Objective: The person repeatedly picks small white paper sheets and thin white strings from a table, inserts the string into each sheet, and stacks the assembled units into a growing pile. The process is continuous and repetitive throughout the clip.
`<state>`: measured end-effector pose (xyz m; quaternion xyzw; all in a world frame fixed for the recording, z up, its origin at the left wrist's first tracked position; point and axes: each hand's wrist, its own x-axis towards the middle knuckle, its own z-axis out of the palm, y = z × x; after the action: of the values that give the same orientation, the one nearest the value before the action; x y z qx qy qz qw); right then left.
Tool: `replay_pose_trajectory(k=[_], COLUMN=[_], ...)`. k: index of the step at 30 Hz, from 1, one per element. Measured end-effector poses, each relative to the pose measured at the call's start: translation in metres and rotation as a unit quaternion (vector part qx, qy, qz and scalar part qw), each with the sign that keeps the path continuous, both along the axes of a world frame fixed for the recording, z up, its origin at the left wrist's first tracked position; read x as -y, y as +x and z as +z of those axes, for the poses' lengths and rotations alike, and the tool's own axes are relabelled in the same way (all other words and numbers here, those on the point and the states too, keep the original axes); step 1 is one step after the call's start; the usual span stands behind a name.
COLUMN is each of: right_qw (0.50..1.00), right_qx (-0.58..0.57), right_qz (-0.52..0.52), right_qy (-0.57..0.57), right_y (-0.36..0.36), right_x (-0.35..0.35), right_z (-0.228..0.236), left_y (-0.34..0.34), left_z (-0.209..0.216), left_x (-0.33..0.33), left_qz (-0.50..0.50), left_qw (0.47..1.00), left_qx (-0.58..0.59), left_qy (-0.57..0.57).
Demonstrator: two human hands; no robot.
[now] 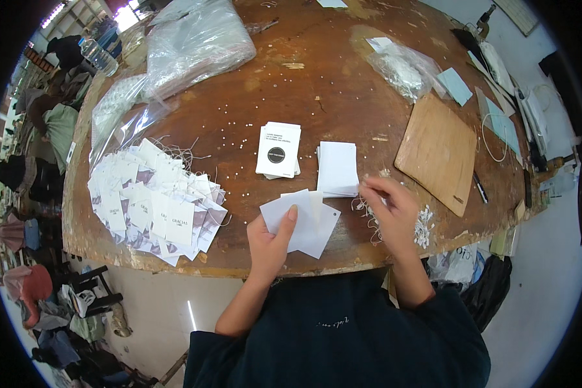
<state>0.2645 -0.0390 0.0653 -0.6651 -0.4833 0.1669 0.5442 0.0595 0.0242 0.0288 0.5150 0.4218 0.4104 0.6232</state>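
My left hand [269,247] is closed on a few fanned white cards [313,238], thumb on top, near the front edge of the table. At least one card has a small hole near its corner. My right hand [394,210] is bent into a pinch by the lower right corner of a stack of blank white cards [337,169]; what lies between its fingertips is too small to make out. White tag strings [423,227] lie beside and partly under this hand. Left of the blank stack sits a stack of printed cards [279,139] with a black round mark.
A heap of strung white tags [152,204] covers the table's left front. Behind it lie clear plastic bags [200,39]. To the right are a wooden board [436,152], a black pen [480,187], a plastic bag of white pieces [401,71] and light-blue cards [456,86].
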Motion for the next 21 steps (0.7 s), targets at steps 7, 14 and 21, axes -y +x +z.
replay_pose_trajectory(k=[7, 14, 21], right_qw=[0.969, 0.982, 0.994], right_qx=[0.055, -0.118, 0.059], right_qz=[-0.045, -0.019, 0.086], right_qy=[0.235, 0.144, 0.037], right_y=[0.008, 0.004, -0.044], right_x=[0.009, 0.003, 0.011], right_z=[0.001, 0.002, 0.007], left_y=[0.006, 0.002, 0.0], left_z=[-0.001, 0.005, 0.004], left_x=[-0.001, 0.003, 0.012], left_qz=[0.028, 0.029, 0.015], left_qw=[0.999, 0.999, 1.0], left_qx=[0.017, 0.036, 0.0], left_qy=[0.012, 0.009, 0.026])
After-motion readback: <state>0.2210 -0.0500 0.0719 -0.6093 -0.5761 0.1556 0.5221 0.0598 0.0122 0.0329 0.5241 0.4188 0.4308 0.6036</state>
